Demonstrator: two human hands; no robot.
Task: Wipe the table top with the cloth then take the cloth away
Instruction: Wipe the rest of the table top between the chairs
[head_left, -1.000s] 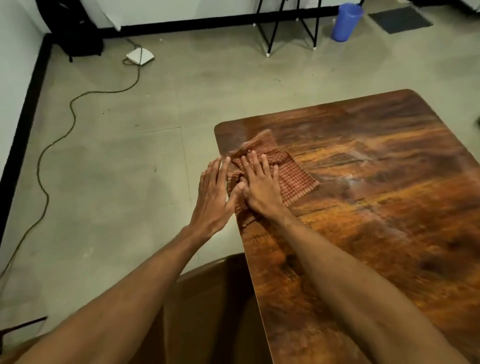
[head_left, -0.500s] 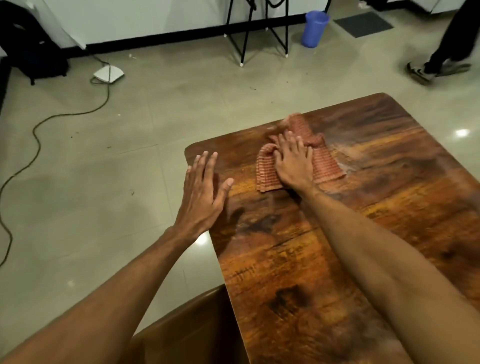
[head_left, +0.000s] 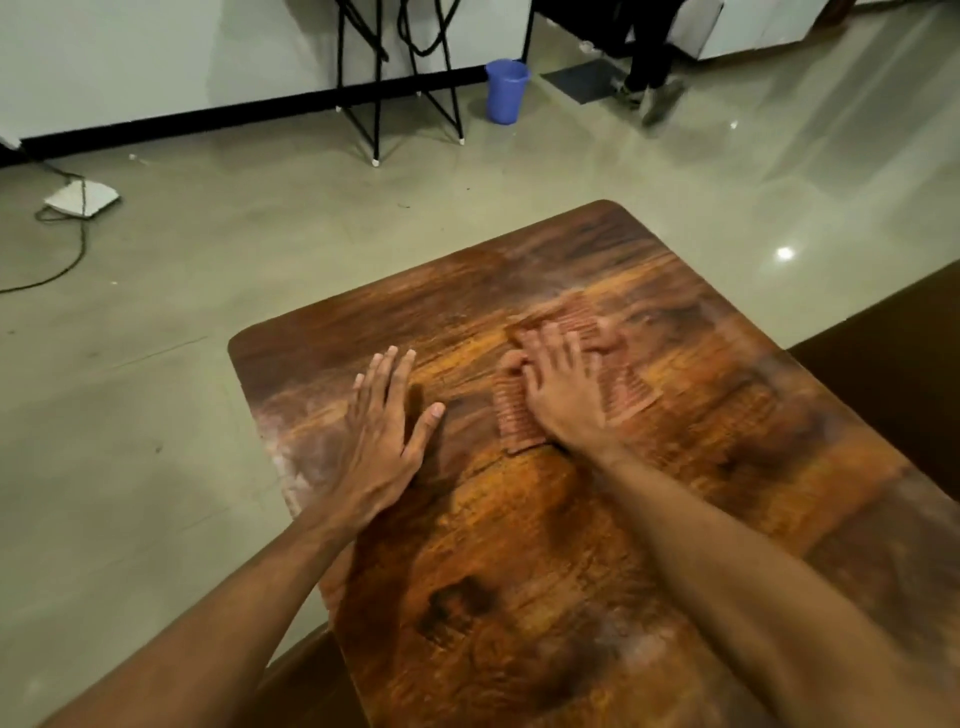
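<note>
A dark, glossy wooden table top (head_left: 519, 597) fills the lower right of the head view. A reddish checked cloth (head_left: 631, 397), blurred, lies crumpled on the table's far half. My right hand (head_left: 563, 395) presses down on the cloth with fingers spread, covering its middle. To the left of the cloth and apart from it, my left hand (head_left: 384, 431) lies flat on bare wood near the table's left edge, fingers apart, holding nothing.
Beyond the table are a blue bucket (head_left: 505, 91), black stand legs (head_left: 400, 78), a dark mat (head_left: 582, 85) and a person's legs (head_left: 649, 62). A white device (head_left: 83, 197) with a cable lies on the floor far left. A brown seat (head_left: 306, 675) sits below the table's left edge.
My right hand has slid the cloth from the table's far left corner toward the middle right. My left hand came off the cloth and now rests flat on the wood.
</note>
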